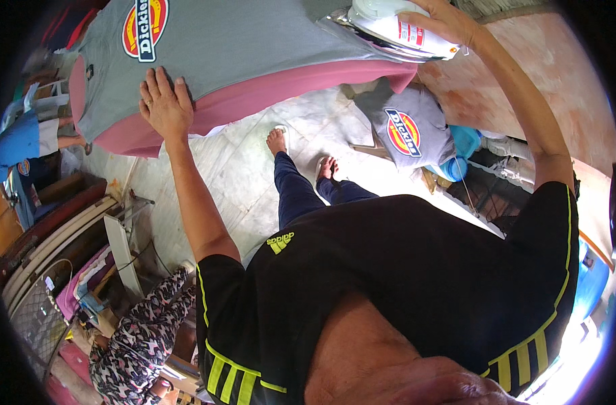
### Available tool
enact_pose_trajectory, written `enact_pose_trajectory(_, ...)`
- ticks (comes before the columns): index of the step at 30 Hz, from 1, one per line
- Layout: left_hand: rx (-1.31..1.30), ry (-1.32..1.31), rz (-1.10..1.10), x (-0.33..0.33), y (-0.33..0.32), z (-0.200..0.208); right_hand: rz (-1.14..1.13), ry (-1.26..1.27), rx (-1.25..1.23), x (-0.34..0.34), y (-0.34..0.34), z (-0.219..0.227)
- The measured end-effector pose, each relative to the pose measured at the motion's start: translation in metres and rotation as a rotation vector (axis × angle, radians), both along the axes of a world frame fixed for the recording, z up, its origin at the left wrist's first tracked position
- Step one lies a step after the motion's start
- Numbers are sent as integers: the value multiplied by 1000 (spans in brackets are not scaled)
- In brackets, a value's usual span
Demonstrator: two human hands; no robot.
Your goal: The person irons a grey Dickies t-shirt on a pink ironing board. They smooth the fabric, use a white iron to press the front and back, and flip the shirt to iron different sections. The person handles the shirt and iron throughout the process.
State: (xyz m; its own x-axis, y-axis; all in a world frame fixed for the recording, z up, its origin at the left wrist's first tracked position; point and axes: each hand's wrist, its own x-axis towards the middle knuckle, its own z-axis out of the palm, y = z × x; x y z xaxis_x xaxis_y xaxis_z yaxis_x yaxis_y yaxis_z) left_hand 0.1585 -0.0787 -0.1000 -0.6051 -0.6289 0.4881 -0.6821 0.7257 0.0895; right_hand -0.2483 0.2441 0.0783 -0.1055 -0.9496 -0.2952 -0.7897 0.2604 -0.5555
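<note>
A grey T-shirt [254, 37] with a red, yellow and black printed emblem lies spread over an ironing board with a pink cover [281, 88]. My left hand [167, 108] rests flat on the shirt's near edge, below the emblem, fingers stretched and slightly apart. At the far right end of the board, my right hand [449, 21] is closed around a white clothes iron [392, 32]. The iron sits on the grey cloth with its tip toward the left. Its handle is partly cut off by the upper edge of the picture.
A second grey shirt [412, 128] with the same emblem lies on a low support right of my feet. Blue plastic containers [464, 142] stand beside it. Left are stacked boards [58, 236], folded cloths and a person in patterned clothing [142, 331]; another wears blue [17, 142].
</note>
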Motion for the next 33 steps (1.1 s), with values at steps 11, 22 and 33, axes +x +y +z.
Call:
enact_pose_trajectory(11,149,47,-150,17,-18,12,403,87,-262,118,-159,-19)
enact_pose_trajectory(22,298,371,-249,8,-17,34,232,130,-451,151,-145,-38)
enact_pose_trajectory(33,276,12,-427,-91,40,36,-281,547,-572,25,-203,-50)
